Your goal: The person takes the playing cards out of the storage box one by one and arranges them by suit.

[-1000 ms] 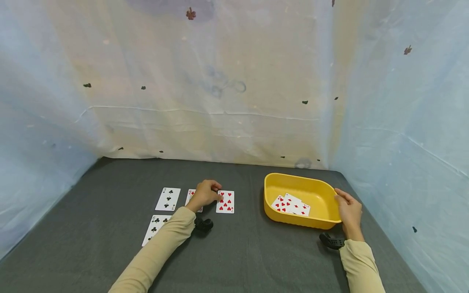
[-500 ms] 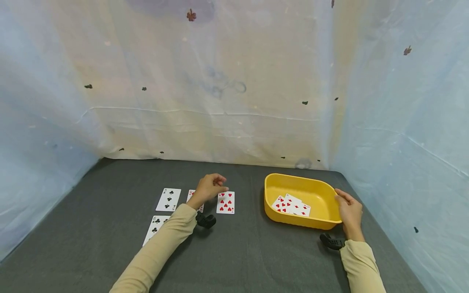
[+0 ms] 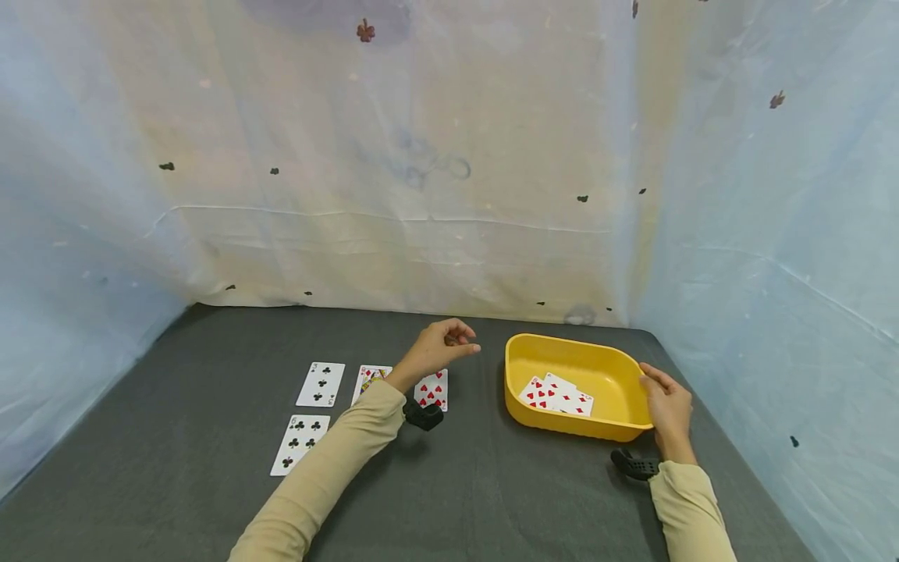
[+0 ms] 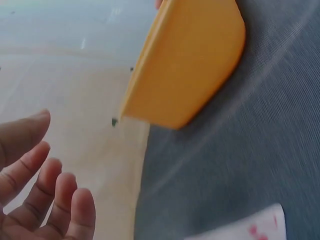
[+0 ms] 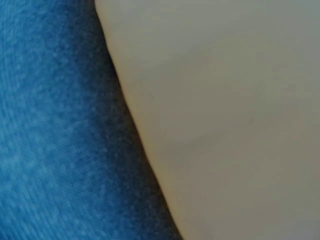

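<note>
My left hand [image 3: 437,351] hovers over the seven of hearts [image 3: 431,393], partly covering it in the head view. In the left wrist view the fingers [image 4: 82,212] of that hand are loosely bent with nothing between them. My right hand [image 3: 669,406] grips the right end of a yellow tray [image 3: 621,390], thumb over its rim. Inside the tray lie a hearts card [image 3: 535,393], a diamonds card [image 3: 577,403] and another card partly under them. The right wrist view has only a blurred pale surface and cloth; the hand is out of it.
Left of the left hand lie a three of clubs [image 3: 321,385], a red face card [image 3: 368,381] and a six of clubs [image 3: 298,445] beside the left sleeve [image 3: 330,468]. Dark cloth [image 3: 477,484] covers the table; pale sheeting [image 3: 421,257] hangs behind it and at both sides.
My left hand has lifted off the seven of hearts and moved right toward the tray, leaving the card on the table. The face card is less covered. The right hand stays at the tray.
</note>
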Motion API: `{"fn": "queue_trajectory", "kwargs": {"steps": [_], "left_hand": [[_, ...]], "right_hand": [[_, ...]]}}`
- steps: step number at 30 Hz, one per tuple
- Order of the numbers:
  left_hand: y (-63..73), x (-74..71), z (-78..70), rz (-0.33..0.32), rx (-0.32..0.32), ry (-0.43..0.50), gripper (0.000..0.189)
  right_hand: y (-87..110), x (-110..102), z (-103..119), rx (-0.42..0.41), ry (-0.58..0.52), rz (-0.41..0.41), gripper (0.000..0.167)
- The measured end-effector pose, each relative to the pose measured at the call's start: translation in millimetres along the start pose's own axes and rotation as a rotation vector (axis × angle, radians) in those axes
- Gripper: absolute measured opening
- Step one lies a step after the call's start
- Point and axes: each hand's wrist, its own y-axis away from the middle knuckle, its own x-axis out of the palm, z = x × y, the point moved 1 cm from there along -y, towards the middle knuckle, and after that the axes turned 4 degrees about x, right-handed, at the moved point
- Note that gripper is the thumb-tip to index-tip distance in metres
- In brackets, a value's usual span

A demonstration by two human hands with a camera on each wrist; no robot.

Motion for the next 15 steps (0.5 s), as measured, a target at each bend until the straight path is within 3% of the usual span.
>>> {"fn": "queue_trajectory", "kwargs": {"steps": [6,15], "left_hand": [[-17.1,21.1,-19.2,0.086,0.047,0.008,0.031],[-44.6,47.0,-37.7,0.193,0.114,-0.072,0.031]], "right_hand": [[0.1,0.0,0.4,0.001,0.001,-0.006,0.04],[-2.1,0.8,0.0,-0.014,0.006,-0.016,0.039]]}}
